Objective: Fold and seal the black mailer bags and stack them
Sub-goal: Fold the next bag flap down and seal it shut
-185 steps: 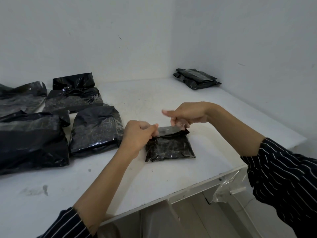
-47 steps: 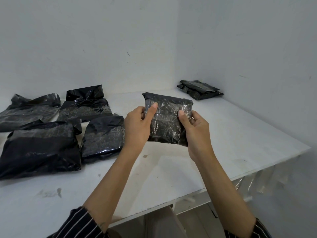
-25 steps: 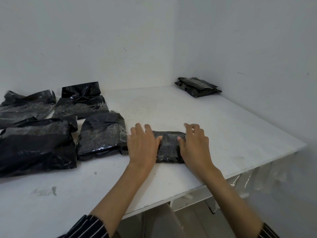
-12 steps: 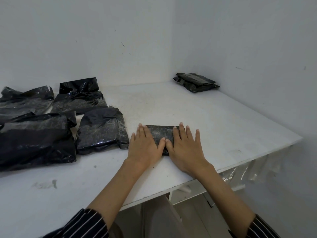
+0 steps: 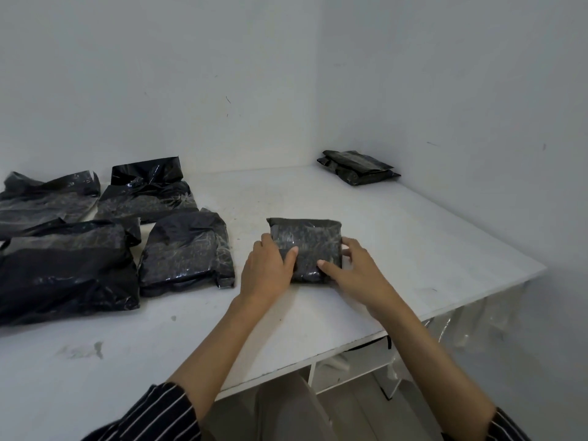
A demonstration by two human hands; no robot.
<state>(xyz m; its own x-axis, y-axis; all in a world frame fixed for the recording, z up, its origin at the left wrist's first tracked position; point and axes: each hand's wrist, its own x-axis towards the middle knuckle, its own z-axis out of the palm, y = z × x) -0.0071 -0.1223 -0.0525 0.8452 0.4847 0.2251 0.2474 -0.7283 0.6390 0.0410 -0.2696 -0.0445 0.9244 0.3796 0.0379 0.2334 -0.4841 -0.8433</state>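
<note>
White walls met in a corner behind the flat white worktop [image 5: 413, 249] where we worked. Our left grip [image 5: 269, 268] and right grip [image 5: 358, 270] each clasped one side of the small folded black plastic mailer bag [image 5: 307, 240], thumbs laid across its top face and fingers curled round its edges. The bag lay flat on the worktop, toward the front of it.

We judged that the fold and seal on this bag were finished or nearly so, and that the step in hand was picking it up for stacking. The next move, as we read it, called for lifting it clear and carrying it away and to the right. It would go to the low stack of folded black mailer bags [image 5: 358, 168] in the far corner against the right wall, set squarely on top so the pile would not slide. Bare worktop lay between the two, so nothing stood in that path.

Just to the left of our left grip lay a crumpled unfolded black mailer bag [image 5: 187, 249], with three more unfolded black bags [image 5: 63, 265] beyond it toward the left edge; those waited for folding. Clear plastic film [image 5: 477, 323] hung below the worktop's right front edge, well out of the way.
</note>
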